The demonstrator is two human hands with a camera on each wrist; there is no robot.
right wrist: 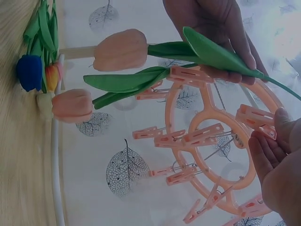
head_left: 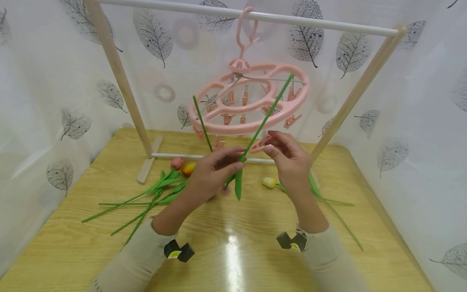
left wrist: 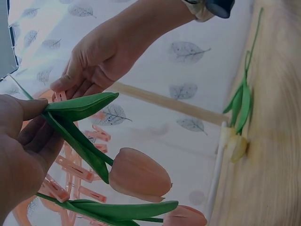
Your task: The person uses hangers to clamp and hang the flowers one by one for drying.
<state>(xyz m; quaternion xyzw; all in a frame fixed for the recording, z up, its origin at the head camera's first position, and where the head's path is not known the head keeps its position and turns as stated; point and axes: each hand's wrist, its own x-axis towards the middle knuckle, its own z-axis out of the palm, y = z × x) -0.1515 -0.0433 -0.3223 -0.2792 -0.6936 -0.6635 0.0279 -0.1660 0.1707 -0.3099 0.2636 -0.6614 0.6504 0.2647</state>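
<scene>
My left hand (head_left: 213, 172) pinches the green stem of an artificial pink tulip (left wrist: 141, 174). The bloom points down and the stem (head_left: 271, 111) slants up in front of the round pink clip hanger (head_left: 233, 130). Close by, my right hand (head_left: 294, 166) squeezes a pink clothes peg (head_left: 260, 144) of that hanger between thumb and fingers. The held stem is near this peg; whether its jaws are parted is hard to tell. A second pink tulip (right wrist: 73, 105) hangs bloom down, its stem in another peg (right wrist: 190, 75).
The hanger hooks over a white rod (head_left: 310, 20) on a wooden frame (head_left: 124, 81). Several tulips with green stems (head_left: 142, 202) lie at the table's left, among them a blue bloom (right wrist: 29, 73). A pale yellow tulip (head_left: 269, 182) lies at the right. Leaf-print curtains (head_left: 412, 121) enclose the table.
</scene>
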